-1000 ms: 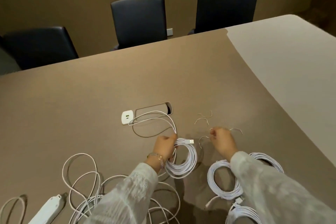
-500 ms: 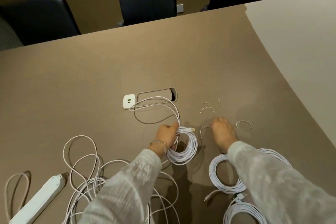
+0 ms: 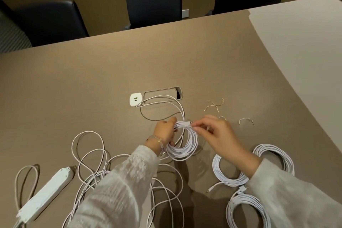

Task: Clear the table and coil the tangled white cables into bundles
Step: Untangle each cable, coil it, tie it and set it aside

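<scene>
Fingers [image 3: 199, 126] pinched on coiled cable [image 3: 185, 146]

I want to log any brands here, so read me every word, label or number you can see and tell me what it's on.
None can be read.
White power strip: no print visible.
White USB charger: only small port marks, too small to read.
Coiled cables: plain white, no print.
</scene>
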`<move>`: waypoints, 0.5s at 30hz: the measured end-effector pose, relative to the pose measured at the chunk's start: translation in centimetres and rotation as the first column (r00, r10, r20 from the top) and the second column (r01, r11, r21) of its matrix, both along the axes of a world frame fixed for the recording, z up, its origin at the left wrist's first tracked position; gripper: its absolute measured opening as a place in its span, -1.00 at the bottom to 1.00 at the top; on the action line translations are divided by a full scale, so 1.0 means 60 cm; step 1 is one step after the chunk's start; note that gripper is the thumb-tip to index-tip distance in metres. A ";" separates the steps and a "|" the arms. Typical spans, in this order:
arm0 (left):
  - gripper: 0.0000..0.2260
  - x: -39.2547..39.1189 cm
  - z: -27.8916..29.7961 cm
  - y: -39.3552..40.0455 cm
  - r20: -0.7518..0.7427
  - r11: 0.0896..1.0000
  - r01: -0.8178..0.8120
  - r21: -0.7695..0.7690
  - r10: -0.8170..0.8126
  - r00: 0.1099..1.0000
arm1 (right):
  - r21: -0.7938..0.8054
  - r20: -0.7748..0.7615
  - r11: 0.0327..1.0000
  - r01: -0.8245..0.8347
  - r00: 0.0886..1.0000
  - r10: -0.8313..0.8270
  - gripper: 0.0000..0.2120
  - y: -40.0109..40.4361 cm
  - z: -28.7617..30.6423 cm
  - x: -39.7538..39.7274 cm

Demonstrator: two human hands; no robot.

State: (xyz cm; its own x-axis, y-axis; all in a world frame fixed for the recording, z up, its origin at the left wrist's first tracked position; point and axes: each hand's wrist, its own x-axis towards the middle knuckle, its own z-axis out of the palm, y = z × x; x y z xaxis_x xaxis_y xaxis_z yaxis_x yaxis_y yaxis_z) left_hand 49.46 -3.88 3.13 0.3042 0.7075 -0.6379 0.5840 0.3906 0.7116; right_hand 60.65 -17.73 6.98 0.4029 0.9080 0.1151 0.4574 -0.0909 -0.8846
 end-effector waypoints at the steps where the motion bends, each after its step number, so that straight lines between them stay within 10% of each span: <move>1: -0.67 -0.003 0.008 -0.003 0.018 1.000 -0.007 -0.013 0.008 1.000 | 0.004 0.075 0.997 -0.073 0.995 0.073 -0.92 -0.009 -0.003 -0.010; 7: -0.69 -0.025 0.045 -0.029 0.100 0.999 0.016 -0.033 -0.012 0.995 | -0.174 0.578 0.964 -0.203 0.772 0.267 -0.95 -0.030 -0.005 -0.046; 11: -0.65 -0.057 0.046 -0.064 0.116 1.000 0.027 0.009 -0.028 0.993 | -0.258 0.580 0.940 -0.223 0.743 0.335 -0.55 -0.031 0.012 -0.085; 15: -0.57 -0.094 0.036 -0.097 0.084 0.996 0.020 0.082 -0.027 0.996 | -0.259 0.487 0.949 -0.182 0.824 0.291 -0.86 -0.040 0.015 -0.116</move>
State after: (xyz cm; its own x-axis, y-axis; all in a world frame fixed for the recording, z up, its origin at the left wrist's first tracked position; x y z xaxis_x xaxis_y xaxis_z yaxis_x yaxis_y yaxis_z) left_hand 43.83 -9.71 5.28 0.3720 0.7476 -0.5502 0.5284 0.3168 0.7877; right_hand 53.71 -20.11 7.88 0.1046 0.9929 0.0573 0.8685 -0.0631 -0.4917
